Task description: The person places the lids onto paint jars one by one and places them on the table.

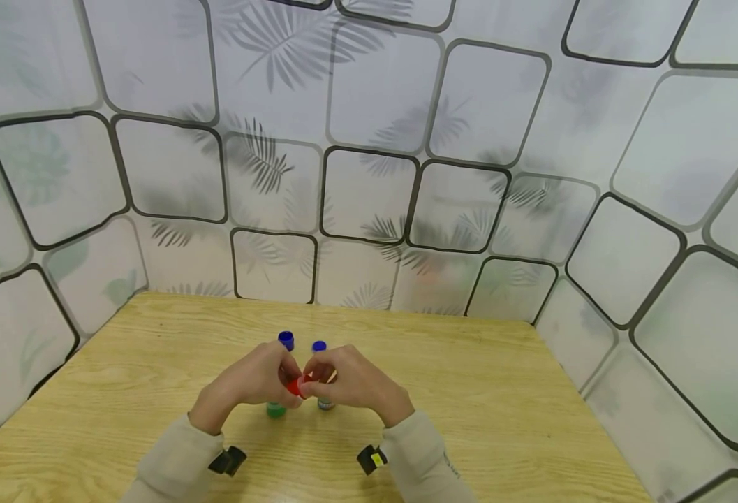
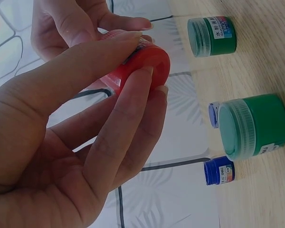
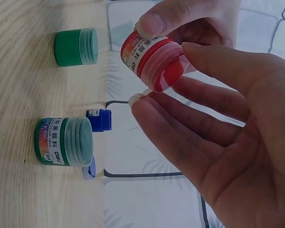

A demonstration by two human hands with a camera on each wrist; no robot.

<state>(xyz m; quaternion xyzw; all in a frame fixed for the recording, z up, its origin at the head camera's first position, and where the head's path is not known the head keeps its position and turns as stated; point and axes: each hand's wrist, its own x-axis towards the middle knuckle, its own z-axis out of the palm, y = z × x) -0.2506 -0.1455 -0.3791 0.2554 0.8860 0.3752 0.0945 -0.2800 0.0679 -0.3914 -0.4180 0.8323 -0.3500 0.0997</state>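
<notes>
we hold red jar [image 3: 141, 59] tilted above table [image 1: 469, 419], between both hands. left hand [image 1: 258, 377] grips its body, likely to steady it and leave red lid [image 3: 159, 73] free; right hand [image 1: 356, 381] pinches red lid, other fingers parted beneath for room. green jars [image 3: 69, 47] [image 3: 57, 142] stand capped below; blue jar [image 3: 100, 120] stands uncapped farther off, blue lid [image 3: 89, 169] near.
</notes>
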